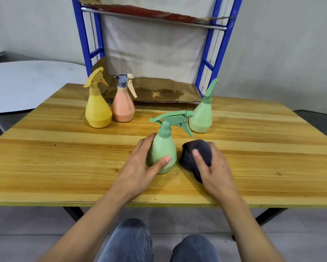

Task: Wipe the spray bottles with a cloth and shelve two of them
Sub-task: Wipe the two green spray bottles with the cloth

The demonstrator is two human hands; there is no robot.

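Observation:
A green spray bottle (163, 148) stands upright on the wooden table (64, 157), nozzle pointing right. My left hand (140, 165) grips its body, thumb across the front. My right hand (213, 167) holds a bunched dark cloth (194, 154) on the table just right of that bottle. A second green spray bottle (201, 116) stands behind to the right. A yellow spray bottle (98, 112) and a pink spray bottle (123, 108) with a grey head stand together at the back left.
A blue metal shelf rack (210, 53) stands behind the table's far edge, its lower shelf (159, 91) lined with stained cardboard and an upper shelf above. A round grey table (26, 82) sits to the left. My knees are below the near edge.

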